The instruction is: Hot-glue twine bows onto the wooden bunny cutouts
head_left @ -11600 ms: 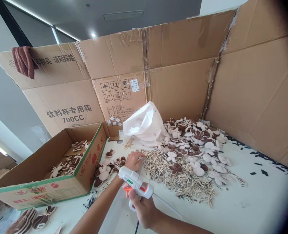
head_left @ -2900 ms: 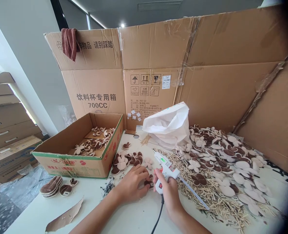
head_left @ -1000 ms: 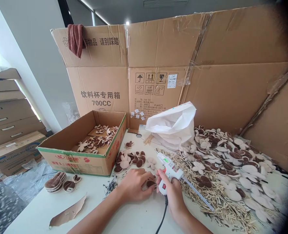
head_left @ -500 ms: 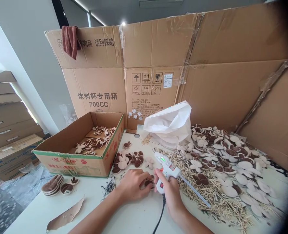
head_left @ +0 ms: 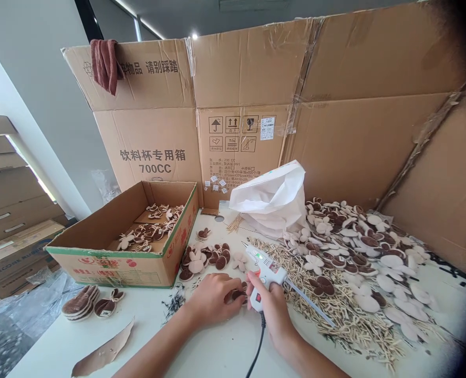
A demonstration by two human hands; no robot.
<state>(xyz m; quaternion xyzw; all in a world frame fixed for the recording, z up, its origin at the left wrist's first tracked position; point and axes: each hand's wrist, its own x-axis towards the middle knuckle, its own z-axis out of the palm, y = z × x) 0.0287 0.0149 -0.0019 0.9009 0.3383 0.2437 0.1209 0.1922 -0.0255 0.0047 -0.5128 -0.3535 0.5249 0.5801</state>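
My left hand (head_left: 216, 299) rests low over the white table, its fingers closed on a small brown felt piece (head_left: 236, 295) that they partly cover. Just to the right, my right hand (head_left: 270, 304) is wrapped round a white glue gun (head_left: 271, 269) with a green light, a red switch and a black cord. The gun's nozzle points up and left, and a glue stick (head_left: 309, 302) sticks out of its back. Beyond my left hand lie brown and cream flower-shaped felt pieces (head_left: 219, 257). Short pale sticks (head_left: 359, 325) are heaped right of the gun.
An open carton (head_left: 110, 268) holding felt pieces stands at the left. Behind are a white bag (head_left: 270, 202) and tall cardboard walls (head_left: 240, 68). More felt pieces (head_left: 347, 236) pile up at the right. A torn brown scrap (head_left: 104, 354) lies at the front left.
The view has shifted slightly, so the scene sits a little further left. Both hands keep nearly the same pose, with the glue gun still in my right hand.
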